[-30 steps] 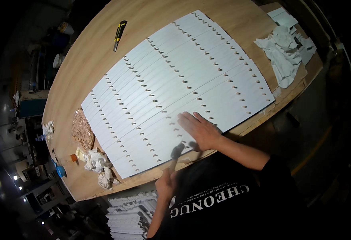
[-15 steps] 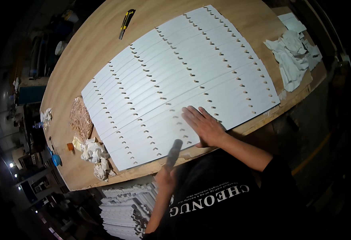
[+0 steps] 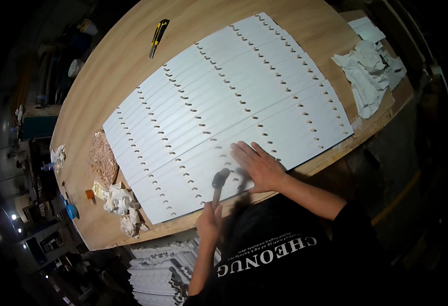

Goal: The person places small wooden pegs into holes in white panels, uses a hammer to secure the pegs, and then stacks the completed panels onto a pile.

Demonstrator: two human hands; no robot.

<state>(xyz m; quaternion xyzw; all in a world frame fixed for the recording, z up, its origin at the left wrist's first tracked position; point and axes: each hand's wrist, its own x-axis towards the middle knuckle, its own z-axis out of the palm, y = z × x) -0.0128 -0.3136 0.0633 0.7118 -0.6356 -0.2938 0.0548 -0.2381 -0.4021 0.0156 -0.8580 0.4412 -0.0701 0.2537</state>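
Observation:
My left hand (image 3: 209,222) is wrapped round the handle of a dark-headed hammer (image 3: 220,178), held upward over the near edge of the white boards. Side by side, these white boards (image 3: 239,125) form a broad sheet with rows of short wooden dowels (image 3: 246,109) standing up from them. On the boards' near part my right hand (image 3: 260,168) lies flat, fingers stretched out, close to one dowel row. The hammer head is slightly blurred, and I cannot tell whether it touches a dowel.
All this lies on a large wooden table (image 3: 89,94). A yellow-black utility knife (image 3: 158,39) is at the far side. Left are a bag of dowels (image 3: 103,158) and crumpled paper (image 3: 119,199); right, a white cloth (image 3: 364,76). White strips (image 3: 160,270) are stacked below the near edge.
The hammer head has moved up and slightly left, further over the boards, with my left hand raised a little. My right hand stays flat. The whole view has shifted slightly.

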